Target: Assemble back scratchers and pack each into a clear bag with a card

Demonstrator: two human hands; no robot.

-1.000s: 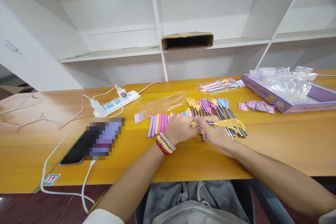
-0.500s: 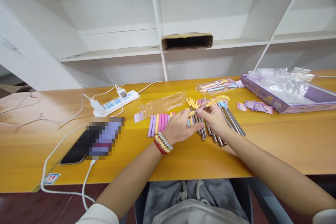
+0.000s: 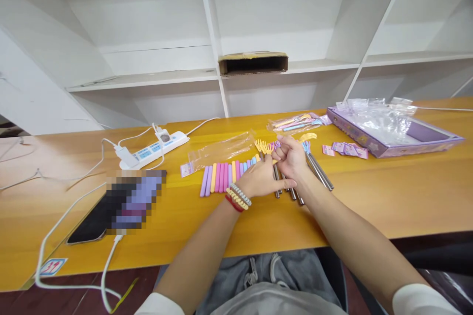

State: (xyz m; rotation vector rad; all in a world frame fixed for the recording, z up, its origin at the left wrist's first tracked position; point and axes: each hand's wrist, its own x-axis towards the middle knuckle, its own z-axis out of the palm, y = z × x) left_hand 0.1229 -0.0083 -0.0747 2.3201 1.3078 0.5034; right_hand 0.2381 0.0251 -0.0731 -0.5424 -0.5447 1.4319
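Note:
Close together above the table, my two hands share one back scratcher. Its yellow claw head (image 3: 308, 136) sticks out past the right hand's far side. My left hand (image 3: 260, 177) is closed around the yellow handle end, which shows only in part. My right hand (image 3: 291, 157) is curled around the shaft, with the fingers folded in. Left of them lies a row of coloured handles (image 3: 221, 177) in pink, purple, yellow and blue. Beneath and beyond the hands are metal rods (image 3: 320, 170) and several yellow claws (image 3: 264, 146), partly hidden by the hands.
A clear plastic bag (image 3: 221, 150) lies behind the handles, and a filled bag (image 3: 299, 122) behind the rods. Small cards (image 3: 349, 149) and a purple box (image 3: 399, 147) with plastic bags are at right. A power strip (image 3: 158, 149) and a phone (image 3: 92, 214) are at left.
The right hand has turned and curled more tightly round the scratcher, and both hands have come closer together. The view has shifted slightly to the right.

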